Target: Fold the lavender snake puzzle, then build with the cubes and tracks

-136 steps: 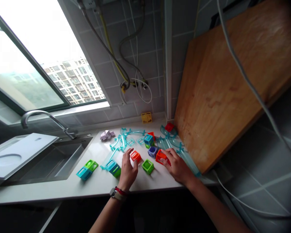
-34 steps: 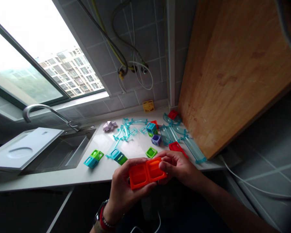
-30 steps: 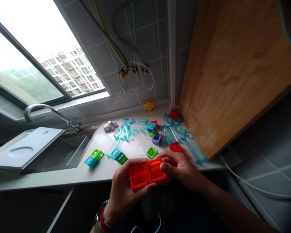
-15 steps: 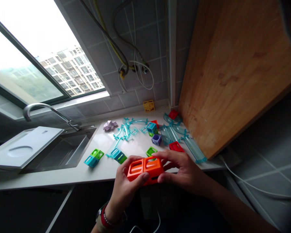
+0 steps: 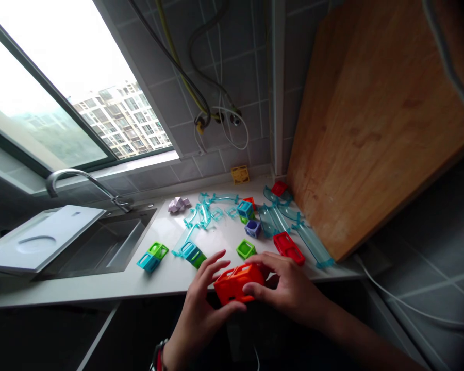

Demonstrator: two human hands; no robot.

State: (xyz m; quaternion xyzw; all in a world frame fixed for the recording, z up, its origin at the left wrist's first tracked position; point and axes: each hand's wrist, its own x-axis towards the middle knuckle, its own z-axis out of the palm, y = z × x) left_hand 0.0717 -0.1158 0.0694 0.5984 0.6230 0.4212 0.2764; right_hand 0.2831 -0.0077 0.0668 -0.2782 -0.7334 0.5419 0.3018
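An orange double block (image 5: 234,285), like two hollow cubes joined, is held over the counter's front edge. My right hand (image 5: 284,286) grips its right end, thumb in front and fingers behind. Beside its left end, my left hand (image 5: 203,296) is open, fingers spread and thumb below the block; I cannot tell whether it touches. Beyond the hands lie a green cube (image 5: 246,249), a red double block (image 5: 288,248) and a blue-and-green block pair (image 5: 193,254). Another such pair (image 5: 153,257) sits further left.
Clear teal track pieces (image 5: 274,220) spread across the counter (image 5: 170,281). A purple cube (image 5: 252,228), lilac pieces (image 5: 178,204) and a yellow block (image 5: 240,175) lie further back. A wooden board (image 5: 371,118) leans at right; a sink (image 5: 112,242) with a tap (image 5: 88,178) is left.
My left hand has loosened from the orange block, its fingers now spread. The block has tilted in my right hand. The view has shifted slightly, uncovering more of the red double block.
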